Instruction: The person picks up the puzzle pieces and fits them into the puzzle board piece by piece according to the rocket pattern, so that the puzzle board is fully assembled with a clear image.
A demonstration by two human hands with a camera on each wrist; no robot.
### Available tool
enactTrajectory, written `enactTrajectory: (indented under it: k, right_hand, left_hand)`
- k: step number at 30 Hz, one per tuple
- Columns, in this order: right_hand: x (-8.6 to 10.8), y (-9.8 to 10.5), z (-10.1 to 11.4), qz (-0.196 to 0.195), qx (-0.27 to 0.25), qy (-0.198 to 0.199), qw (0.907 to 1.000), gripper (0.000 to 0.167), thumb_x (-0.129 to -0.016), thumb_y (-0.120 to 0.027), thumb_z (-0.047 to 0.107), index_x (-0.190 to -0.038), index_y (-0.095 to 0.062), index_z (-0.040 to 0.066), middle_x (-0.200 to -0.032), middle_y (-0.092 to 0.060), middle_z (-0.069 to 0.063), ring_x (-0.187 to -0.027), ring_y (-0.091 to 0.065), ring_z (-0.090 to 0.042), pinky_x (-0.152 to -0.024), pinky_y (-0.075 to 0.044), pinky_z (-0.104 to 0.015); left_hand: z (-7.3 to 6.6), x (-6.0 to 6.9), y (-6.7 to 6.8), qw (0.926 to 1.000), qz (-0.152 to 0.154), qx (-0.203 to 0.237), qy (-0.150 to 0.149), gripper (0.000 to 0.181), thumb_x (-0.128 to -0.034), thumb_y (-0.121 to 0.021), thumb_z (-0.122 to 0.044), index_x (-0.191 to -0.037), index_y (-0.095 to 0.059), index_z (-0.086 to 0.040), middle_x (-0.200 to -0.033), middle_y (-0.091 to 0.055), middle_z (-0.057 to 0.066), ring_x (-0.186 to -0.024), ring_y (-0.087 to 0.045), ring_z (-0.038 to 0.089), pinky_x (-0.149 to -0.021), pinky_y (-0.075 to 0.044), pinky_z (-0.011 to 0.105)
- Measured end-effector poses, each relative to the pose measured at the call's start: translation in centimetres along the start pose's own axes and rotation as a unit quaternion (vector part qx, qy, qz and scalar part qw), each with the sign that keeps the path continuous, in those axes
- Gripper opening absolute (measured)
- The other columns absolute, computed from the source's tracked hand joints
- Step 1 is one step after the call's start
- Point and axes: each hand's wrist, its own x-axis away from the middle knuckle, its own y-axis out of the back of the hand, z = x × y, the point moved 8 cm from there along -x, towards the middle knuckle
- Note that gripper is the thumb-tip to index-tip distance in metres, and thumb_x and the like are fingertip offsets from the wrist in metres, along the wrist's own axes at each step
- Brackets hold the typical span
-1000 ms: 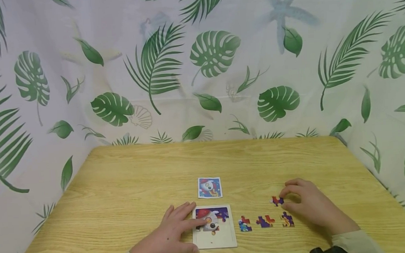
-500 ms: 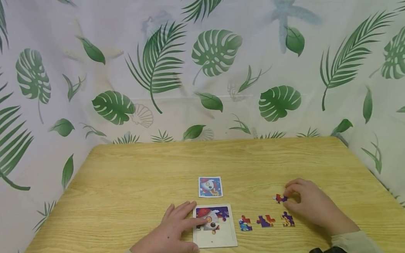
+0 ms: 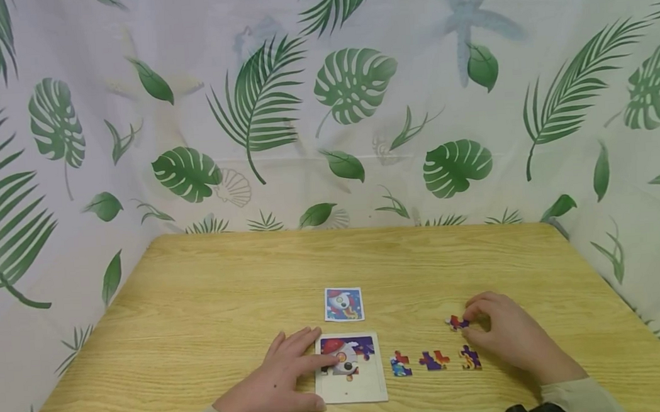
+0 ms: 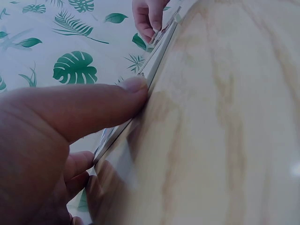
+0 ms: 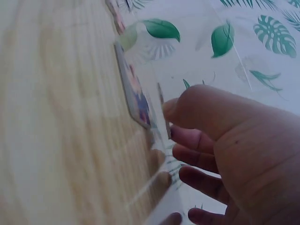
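My left hand (image 3: 278,382) rests on the left part of a square puzzle board (image 3: 359,390), fingers extended. Its index finger touches the assembled picture of a white, round-nosed figure with red and purple parts. Bare cream backing shows in the lower part of the board. At the right, my right hand (image 3: 502,334) pinches a red and purple jigsaw piece (image 3: 455,322) between thumb and fingers. Seen edge-on in the right wrist view, that piece looks raised off the table. Between board and right hand lie a blue-red piece (image 3: 400,364), a purple-orange piece (image 3: 433,360) and another patterned piece (image 3: 470,357).
A small picture card (image 3: 344,304) with a similar figure lies just behind the board. All of it is on a wood-grain table (image 3: 243,274). A leaf-patterned cloth (image 3: 280,139) hangs behind the table's far edge and along its sides.
The right hand has shifted the pinched piece slightly rightward since a second ago, then stayed nearly still. The left hand keeps its place on the board.
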Motion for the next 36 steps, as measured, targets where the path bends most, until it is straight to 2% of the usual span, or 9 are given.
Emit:
enactTrajectory:
  k: [4, 12, 22, 27, 32, 36]
  right_hand:
    - [-0.1, -0.3, 1.4, 0.003, -0.009, 0.017, 0.9998, 0.017, -0.086, -0.077, 0.026, -0.100, -0.075, 0.016, -0.125, -0.064, -0.010, -0.121, -0.055, -0.040, -0.101, -0.044, -0.061]
    - [-0.2, -1.0, 6.1, 0.015, -0.003, 0.067, 0.9977, 0.013, -0.087, -0.080, 0.027, -0.095, -0.071, 0.022, -0.125, -0.064, -0.005, -0.121, -0.056, -0.035, -0.102, -0.046, -0.056]
    - [-0.7, -3.7, 12.8, 0.023, 0.030, 0.168, 0.9850, 0.014, -0.081, -0.082, 0.023, -0.088, -0.069, 0.022, -0.115, -0.066, 0.001, -0.111, -0.060, -0.025, -0.098, -0.050, -0.048]
    - [-0.8, -5.5, 14.6, 0.047, 0.030, 0.175, 0.9830, 0.014, -0.082, -0.081, 0.027, -0.088, -0.069, 0.022, -0.114, -0.065, 0.005, -0.108, -0.058, -0.017, -0.098, -0.051, -0.044]
    - [-1.0, -6.5, 15.0, 0.069, 0.034, 0.150, 0.9857, 0.013, -0.083, -0.079, 0.031, -0.089, -0.071, 0.023, -0.115, -0.064, 0.009, -0.108, -0.057, -0.014, -0.099, -0.050, -0.042]
    - [-1.1, -7.0, 15.3, 0.077, 0.043, 0.148, 0.9850, 0.014, -0.084, -0.079, 0.034, -0.088, -0.071, 0.023, -0.114, -0.064, 0.008, -0.108, -0.058, -0.015, -0.099, -0.050, -0.043]
  left_hand:
    - [0.0, 0.0, -0.1, 1.0000, -0.001, -0.004, 0.000, 0.067, -0.0871, -0.072, -0.049, -0.149, -0.047, -0.047, -0.168, -0.018, 0.001, -0.154, -0.011, 0.027, -0.119, -0.001, 0.062]
    - [-0.2, -0.2, 0.0, 1.0000, 0.005, -0.003, 0.001, 0.064, -0.0890, -0.070, -0.053, -0.149, -0.047, -0.046, -0.168, -0.017, 0.001, -0.154, -0.011, 0.025, -0.120, 0.000, 0.061]
    - [0.1, -0.2, 0.0, 1.0000, -0.003, -0.007, -0.003, 0.065, -0.0883, -0.071, -0.051, -0.149, -0.047, -0.046, -0.168, -0.018, 0.002, -0.153, -0.012, 0.027, -0.119, -0.002, 0.062]
    - [0.1, -0.2, -0.2, 1.0000, 0.005, 0.005, 0.002, 0.064, -0.0888, -0.069, -0.054, -0.149, -0.047, -0.047, -0.168, -0.017, 0.001, -0.154, -0.010, 0.027, -0.119, 0.000, 0.062]
    - [0.0, -0.1, -0.1, 1.0000, 0.007, 0.005, 0.002, 0.063, -0.0891, -0.069, -0.054, -0.148, -0.047, -0.048, -0.168, -0.018, 0.002, -0.154, -0.011, 0.027, -0.119, -0.001, 0.062]
    - [-0.1, -0.1, 0.1, 1.0000, 0.004, 0.006, 0.003, 0.063, -0.0890, -0.069, -0.053, -0.148, -0.048, -0.047, -0.167, -0.019, 0.003, -0.153, -0.012, 0.027, -0.119, -0.001, 0.062]
